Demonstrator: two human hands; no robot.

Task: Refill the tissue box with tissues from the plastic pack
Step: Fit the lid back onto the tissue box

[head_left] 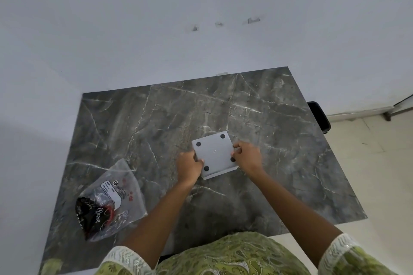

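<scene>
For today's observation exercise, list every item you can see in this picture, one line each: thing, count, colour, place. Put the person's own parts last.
Tissue box: one, light grey, upside down with four black round feet facing up, mid-table, held from both sides.
Plastic pack: one, clear with black and red print and a white label, near left part of the table, looks flattened; contents cannot be told.
Table: one, dark grey marble pattern with pale veins, against the wall.
Wall: white, with grey patches near the top.
Dark object: one, black, beyond the table's right edge; unclear what.
Floor: pale tiles, right.
Sleeves: two, green patterned with white trim.
Left hand: grip on the box's left side.
Right hand: grip on the box's right side.
</scene>
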